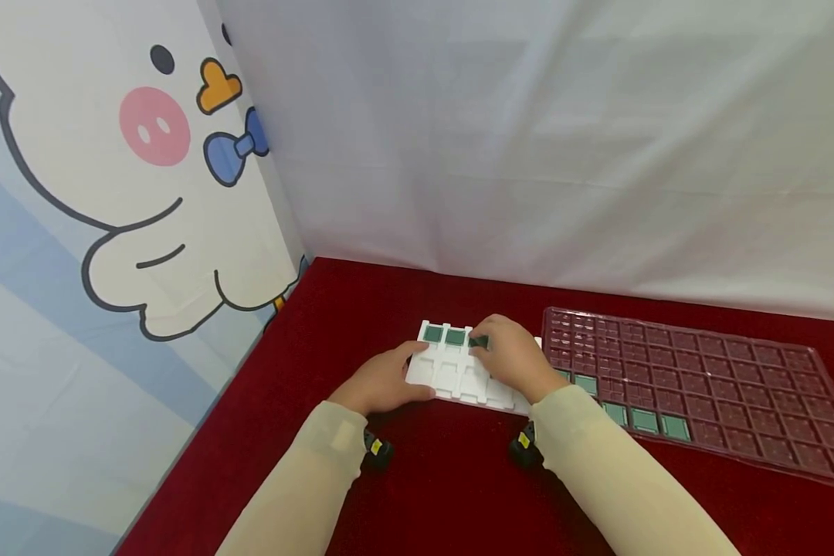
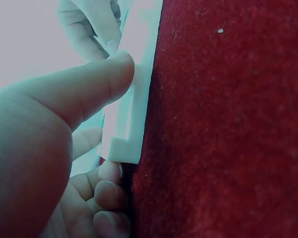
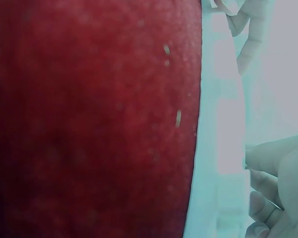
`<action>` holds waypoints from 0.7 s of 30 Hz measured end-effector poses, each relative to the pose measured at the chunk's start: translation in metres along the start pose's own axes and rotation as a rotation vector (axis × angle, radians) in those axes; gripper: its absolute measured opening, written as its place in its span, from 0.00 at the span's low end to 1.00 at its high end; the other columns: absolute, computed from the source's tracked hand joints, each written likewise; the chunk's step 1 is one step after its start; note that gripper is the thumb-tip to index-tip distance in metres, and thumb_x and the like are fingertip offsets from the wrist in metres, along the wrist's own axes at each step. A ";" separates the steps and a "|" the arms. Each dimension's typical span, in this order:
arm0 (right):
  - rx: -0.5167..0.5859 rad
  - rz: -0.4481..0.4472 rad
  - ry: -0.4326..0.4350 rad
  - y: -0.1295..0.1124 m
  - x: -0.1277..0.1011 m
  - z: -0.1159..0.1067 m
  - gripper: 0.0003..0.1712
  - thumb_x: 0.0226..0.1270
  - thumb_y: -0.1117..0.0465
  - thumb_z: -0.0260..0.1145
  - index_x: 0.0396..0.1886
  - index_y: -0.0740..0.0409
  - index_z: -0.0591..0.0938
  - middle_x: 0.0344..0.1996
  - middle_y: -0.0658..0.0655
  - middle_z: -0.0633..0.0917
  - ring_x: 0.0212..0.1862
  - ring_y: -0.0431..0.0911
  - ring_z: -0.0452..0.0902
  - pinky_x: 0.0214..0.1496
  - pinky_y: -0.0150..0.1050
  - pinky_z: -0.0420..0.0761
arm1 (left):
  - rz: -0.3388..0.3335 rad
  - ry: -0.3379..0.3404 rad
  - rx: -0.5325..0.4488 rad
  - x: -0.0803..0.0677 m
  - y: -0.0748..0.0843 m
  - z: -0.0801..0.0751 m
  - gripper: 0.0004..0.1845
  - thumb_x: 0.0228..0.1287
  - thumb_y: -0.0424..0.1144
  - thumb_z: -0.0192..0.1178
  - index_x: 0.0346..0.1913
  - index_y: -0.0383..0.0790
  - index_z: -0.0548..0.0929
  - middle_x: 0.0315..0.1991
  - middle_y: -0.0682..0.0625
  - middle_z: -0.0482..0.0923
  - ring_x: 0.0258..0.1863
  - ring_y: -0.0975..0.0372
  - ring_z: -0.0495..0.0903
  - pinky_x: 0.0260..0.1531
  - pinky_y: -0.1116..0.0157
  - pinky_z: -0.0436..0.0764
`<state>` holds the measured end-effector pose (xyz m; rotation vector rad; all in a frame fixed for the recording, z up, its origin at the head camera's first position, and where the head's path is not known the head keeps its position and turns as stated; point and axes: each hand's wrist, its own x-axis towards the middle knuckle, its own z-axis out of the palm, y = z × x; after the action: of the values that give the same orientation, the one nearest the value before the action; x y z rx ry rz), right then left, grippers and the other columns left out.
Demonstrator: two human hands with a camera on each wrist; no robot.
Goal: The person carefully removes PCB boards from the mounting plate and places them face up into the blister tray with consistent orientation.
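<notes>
A white compartment tray (image 1: 448, 378) lies on the red cloth in front of the person. At its left end the left hand (image 1: 382, 378) grips it, thumb along the near edge and index finger on the upper side; in the left wrist view the other fingers curl by the tray's corner (image 2: 126, 148). The right hand (image 1: 514, 355) reaches over the tray and pinches a dark green square chip (image 1: 483, 340) at the third compartment of the far row. Two green chips (image 1: 455, 337) sit in the compartments left of it. The right hand hides part of the tray's right side.
To the right lies a large clear plastic tray (image 1: 730, 371) with many pockets; several green chips (image 1: 644, 419) sit in its near left pockets. A white curtain (image 1: 528, 154) hangs behind the red table (image 1: 417, 494), and a cartoon-printed cloth (image 1: 146, 255) on the left.
</notes>
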<state>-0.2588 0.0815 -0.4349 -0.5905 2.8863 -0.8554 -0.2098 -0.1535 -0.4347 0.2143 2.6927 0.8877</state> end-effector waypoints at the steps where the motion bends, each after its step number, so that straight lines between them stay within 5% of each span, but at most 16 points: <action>1: 0.002 0.005 -0.001 0.000 0.000 0.000 0.17 0.72 0.59 0.70 0.57 0.59 0.86 0.58 0.58 0.82 0.62 0.54 0.77 0.66 0.53 0.74 | -0.001 0.001 0.000 0.000 0.000 0.000 0.43 0.62 0.50 0.73 0.78 0.46 0.67 0.70 0.44 0.72 0.59 0.55 0.75 0.62 0.51 0.73; 21: -0.040 -0.019 0.060 0.000 -0.001 0.003 0.15 0.72 0.63 0.69 0.55 0.60 0.87 0.56 0.59 0.84 0.60 0.55 0.79 0.65 0.53 0.75 | 0.003 0.008 0.008 0.002 -0.002 0.002 0.43 0.61 0.51 0.73 0.77 0.46 0.68 0.70 0.45 0.73 0.59 0.55 0.75 0.62 0.52 0.73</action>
<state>-0.2580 0.0807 -0.4373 -0.6074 2.9628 -0.8336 -0.2113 -0.1537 -0.4378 0.2171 2.7040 0.8811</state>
